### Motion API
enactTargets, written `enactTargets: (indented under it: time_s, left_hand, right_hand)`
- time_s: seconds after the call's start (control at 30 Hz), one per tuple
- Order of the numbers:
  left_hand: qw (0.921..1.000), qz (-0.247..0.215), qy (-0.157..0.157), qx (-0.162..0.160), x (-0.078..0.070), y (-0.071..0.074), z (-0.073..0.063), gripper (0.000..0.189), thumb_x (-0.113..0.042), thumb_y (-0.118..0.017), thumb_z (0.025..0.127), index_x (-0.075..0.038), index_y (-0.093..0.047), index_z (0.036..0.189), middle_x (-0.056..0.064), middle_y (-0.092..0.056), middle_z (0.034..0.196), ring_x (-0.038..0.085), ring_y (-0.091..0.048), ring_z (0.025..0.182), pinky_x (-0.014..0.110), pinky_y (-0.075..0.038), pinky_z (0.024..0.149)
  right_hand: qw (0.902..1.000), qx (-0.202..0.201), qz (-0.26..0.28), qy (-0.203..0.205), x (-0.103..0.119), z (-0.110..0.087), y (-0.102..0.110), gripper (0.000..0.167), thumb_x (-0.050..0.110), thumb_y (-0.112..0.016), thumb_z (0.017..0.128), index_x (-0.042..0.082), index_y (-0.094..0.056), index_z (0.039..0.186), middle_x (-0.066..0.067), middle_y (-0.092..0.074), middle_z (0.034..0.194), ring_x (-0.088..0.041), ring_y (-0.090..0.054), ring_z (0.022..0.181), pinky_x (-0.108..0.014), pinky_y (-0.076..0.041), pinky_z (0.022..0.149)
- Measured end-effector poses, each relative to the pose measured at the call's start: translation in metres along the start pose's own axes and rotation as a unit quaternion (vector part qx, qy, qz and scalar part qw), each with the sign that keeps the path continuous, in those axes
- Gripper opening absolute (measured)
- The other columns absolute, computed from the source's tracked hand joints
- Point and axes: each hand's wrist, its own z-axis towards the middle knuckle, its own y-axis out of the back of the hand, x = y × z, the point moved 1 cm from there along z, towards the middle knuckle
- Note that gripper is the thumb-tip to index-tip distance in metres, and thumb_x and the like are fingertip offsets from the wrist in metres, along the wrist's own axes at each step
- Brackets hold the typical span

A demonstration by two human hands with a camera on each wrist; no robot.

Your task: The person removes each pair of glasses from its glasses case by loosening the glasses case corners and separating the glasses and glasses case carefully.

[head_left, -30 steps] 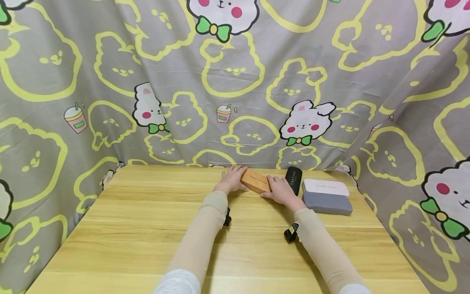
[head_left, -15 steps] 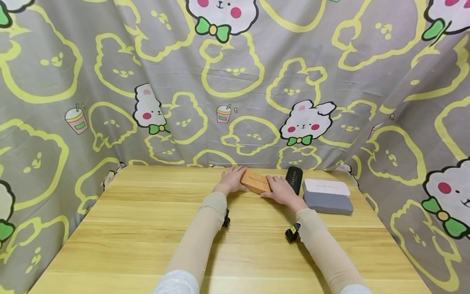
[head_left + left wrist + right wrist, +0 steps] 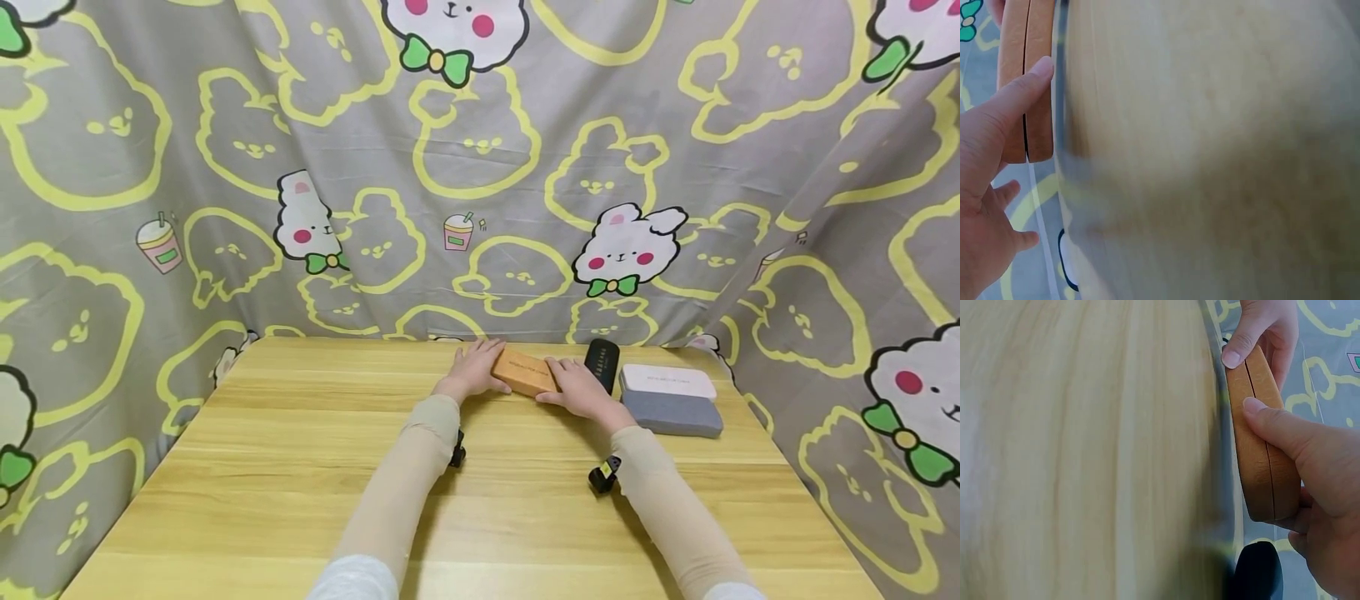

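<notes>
An orange-brown glasses case with small lettering on top lies near the back edge of the wooden table, slightly slanted. My left hand grips its left end, and my right hand holds the right end. In the right wrist view, the closed case shows a dark seam along its side, and both thumbs press on that near side. My left thumb lies across the same seam in the left wrist view, with the case at the upper left. The fingertips behind the case are mostly hidden.
Just right of my right hand stands a black case with gold lettering. Further right, a white case lies beside a grey-blue case. A patterned grey curtain hangs behind the table.
My right hand and the right end of the orange-brown glasses case have shifted slightly to the right. Both hands keep their hold; the other cases stay in place.
</notes>
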Motion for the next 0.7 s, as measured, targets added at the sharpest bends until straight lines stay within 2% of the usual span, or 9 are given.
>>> enactTargets:
  time_s: [0.13, 0.47, 0.7]
  left_hand:
    - [0.9999, 0.012, -0.009, -0.003, -0.001, 0.002, -0.002, 0.099, -0.054, -0.076, 0.075, -0.017, -0.029, 0.154, 0.003, -0.029, 0.161, 0.032, -0.019, 0.151, 0.067, -0.019, 0.116]
    - [0.9992, 0.007, -0.035, -0.016, -0.005, 0.005, -0.012, 0.101, -0.056, -0.076, 0.074, -0.016, -0.029, 0.154, 0.005, -0.032, 0.160, 0.030, -0.017, 0.152, 0.068, -0.017, 0.116]
    - [0.9980, 0.006, -0.053, -0.033, -0.009, 0.009, -0.020, 0.101, -0.058, -0.076, 0.073, -0.015, -0.032, 0.153, 0.005, -0.036, 0.158, 0.032, -0.020, 0.151, 0.068, -0.017, 0.116]
  right_hand:
    - [1.0000, -0.001, 0.007, 0.005, -0.001, -0.003, 0.003, 0.081, 0.049, -0.067, 0.088, 0.001, -0.039, 0.146, -0.026, -0.053, 0.135, -0.042, -0.050, 0.126, -0.053, -0.036, 0.111]
    - [0.9997, -0.002, 0.020, 0.016, 0.000, -0.014, 0.011, 0.081, 0.046, -0.068, 0.088, 0.000, -0.037, 0.147, -0.026, -0.053, 0.135, -0.041, -0.050, 0.125, -0.054, -0.040, 0.106]
    - [0.9992, -0.005, 0.024, 0.030, 0.000, -0.022, 0.017, 0.082, 0.045, -0.069, 0.087, -0.001, -0.036, 0.147, -0.026, -0.053, 0.134, -0.040, -0.049, 0.125, -0.053, -0.041, 0.105]
